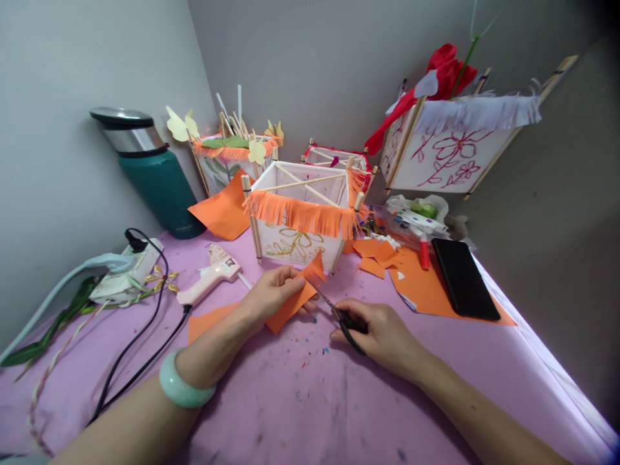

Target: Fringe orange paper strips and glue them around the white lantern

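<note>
My left hand [274, 290] pinches a strip of orange paper [289, 307], whose far end is cut into a fine fringe. Black-handled scissors [349, 323] sit in my right hand [382, 329], their blades reaching to the paper's right edge by the fringe. Just beyond both hands stands a box-shaped lantern [300, 223] with a wooden-stick frame, white sides, a yellow flower drawing and an orange paper fringe along its top. Under my left wrist lies another orange paper piece [213, 320].
A pink hot glue gun [210, 281] and power strip [126, 271] with cords lie left, before a teal bottle [155, 174]. At right, a black phone [465, 278] rests on orange paper. More lanterns stand behind; one with red flowers [450, 142] hangs upper right.
</note>
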Available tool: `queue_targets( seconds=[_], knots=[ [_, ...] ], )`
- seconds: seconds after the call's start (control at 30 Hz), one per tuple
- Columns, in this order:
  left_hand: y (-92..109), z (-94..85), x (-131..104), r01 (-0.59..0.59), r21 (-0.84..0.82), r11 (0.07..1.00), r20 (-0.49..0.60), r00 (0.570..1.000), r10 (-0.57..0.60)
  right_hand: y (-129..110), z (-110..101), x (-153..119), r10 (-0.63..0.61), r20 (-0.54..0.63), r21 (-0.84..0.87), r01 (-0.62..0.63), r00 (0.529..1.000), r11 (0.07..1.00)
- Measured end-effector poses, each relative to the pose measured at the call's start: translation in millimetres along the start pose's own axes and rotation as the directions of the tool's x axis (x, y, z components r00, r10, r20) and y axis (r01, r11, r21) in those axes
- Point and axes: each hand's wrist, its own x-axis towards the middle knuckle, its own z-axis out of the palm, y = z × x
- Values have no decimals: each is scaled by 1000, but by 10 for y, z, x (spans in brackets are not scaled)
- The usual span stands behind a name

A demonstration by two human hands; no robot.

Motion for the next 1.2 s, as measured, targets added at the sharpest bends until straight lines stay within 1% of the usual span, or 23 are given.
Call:
queue_targets(
  seconds=[0.17, 0.37, 0.47, 0.73, 1.0, 1.2],
  knots=[
    [30, -3, -1, -42, 24, 999, -67, 997, 44, -23, -6, 5, 13, 13, 27, -13, 1000, 1000],
    [21, -16, 12, -45, -2, 999, -116, 992, 44, -39, -29, -5, 21, 25, 47, -22, 999, 999],
    [7, -23, 23, -50, -2, 999, -117, 992, 49, -37, -30, -9, 26, 28, 45, -28, 999, 999],
    [-4, -32, 21, -62, 54, 997, -73, 995, 66, -43, -39, -9, 19, 21, 35, -20, 1000, 999],
    [15, -16, 10, -67, 14, 998, -135, 989, 68, -46, -40, -14, 18, 28, 30, -19, 999, 999],
    [17, -14, 9, -85, 20, 996, -129, 988, 87, -52, -49, -27, 10, 29, 31, -11, 1000, 999]
  ],
)
